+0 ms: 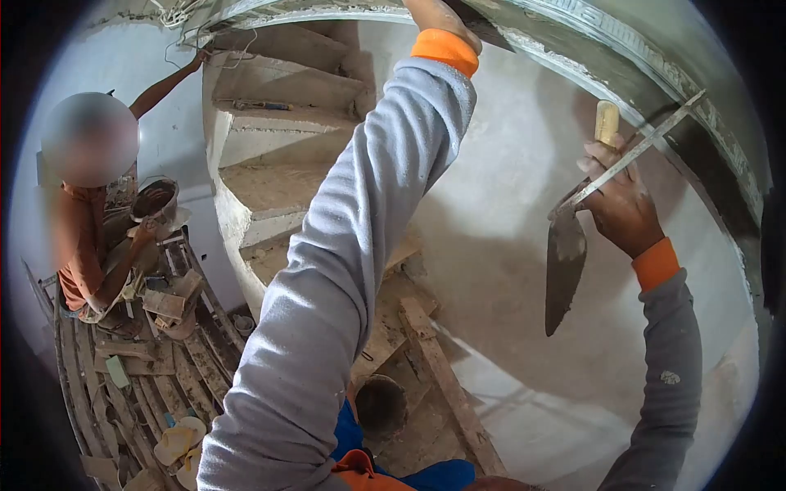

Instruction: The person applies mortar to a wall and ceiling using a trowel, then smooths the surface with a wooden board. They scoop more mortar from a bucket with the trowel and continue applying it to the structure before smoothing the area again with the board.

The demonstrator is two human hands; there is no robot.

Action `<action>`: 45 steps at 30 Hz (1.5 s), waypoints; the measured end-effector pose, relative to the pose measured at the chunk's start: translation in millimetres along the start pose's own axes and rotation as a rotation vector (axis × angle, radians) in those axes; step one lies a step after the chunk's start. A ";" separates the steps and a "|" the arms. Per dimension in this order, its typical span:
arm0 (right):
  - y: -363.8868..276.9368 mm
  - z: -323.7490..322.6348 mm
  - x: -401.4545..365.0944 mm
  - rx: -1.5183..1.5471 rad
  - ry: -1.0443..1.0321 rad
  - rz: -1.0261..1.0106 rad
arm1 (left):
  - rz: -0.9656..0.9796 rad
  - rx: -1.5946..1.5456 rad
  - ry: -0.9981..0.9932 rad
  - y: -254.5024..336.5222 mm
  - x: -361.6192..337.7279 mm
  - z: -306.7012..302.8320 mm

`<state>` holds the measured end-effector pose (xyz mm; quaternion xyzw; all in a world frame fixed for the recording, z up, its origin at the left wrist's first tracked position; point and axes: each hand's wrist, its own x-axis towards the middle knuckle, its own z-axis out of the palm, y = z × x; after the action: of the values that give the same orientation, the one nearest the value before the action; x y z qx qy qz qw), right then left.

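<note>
My right hand [627,206] is closed round a pointed trowel [566,274], its pale handle [607,121] up and its blade hanging down. A long, thin, mortar-stained strip [647,149] slants across the same hand, its upper end overlapping the curved ledge [704,168]. My left hand [446,18] reaches up to the ledge's underside at the top of the view. Its fingers are cut off by the frame edge. Grey sleeves with orange cuffs cover both arms.
At left a person [86,245] holds a bucket [155,199] above a slatted wooden platform [151,385]. Rough concrete stairs [278,143] rise behind my left arm. Below me are another bucket [381,405] and a slanting plank [446,380]. A pale wall [491,270] curves behind the trowel.
</note>
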<state>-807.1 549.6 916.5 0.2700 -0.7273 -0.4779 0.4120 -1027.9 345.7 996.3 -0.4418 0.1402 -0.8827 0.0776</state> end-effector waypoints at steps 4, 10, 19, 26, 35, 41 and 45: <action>-8.7 -3.0 3.6 -0.021 -0.056 -0.016 | 0.052 0.018 -0.006 1.3 -0.3 -1.6; -1.0 -2.2 2.5 0.010 0.066 0.035 | 0.076 -0.054 -0.105 -1.4 5.9 -8.0; -13.4 -4.7 -63.1 -0.296 0.050 0.232 | 0.136 -0.005 -0.120 8.1 -0.5 -13.3; -57.0 -5.0 -166.2 -0.278 0.114 0.364 | 0.098 -0.025 -0.165 12.1 24.0 -33.0; -288.4 11.2 -224.7 0.490 0.192 1.214 | 0.194 0.270 -0.234 9.5 4.1 -43.3; -415.1 38.4 -270.3 0.995 -0.021 1.809 | -0.169 0.545 -0.573 28.6 -45.3 -94.3; -469.0 44.4 -291.0 1.184 -0.112 1.998 | -0.184 1.115 -0.638 61.4 -146.7 -124.6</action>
<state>-695.8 613.1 377.8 -0.2949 -0.7434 0.4631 0.3822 -1039.4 348.0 794.6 -0.5860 -0.4072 -0.6516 0.2572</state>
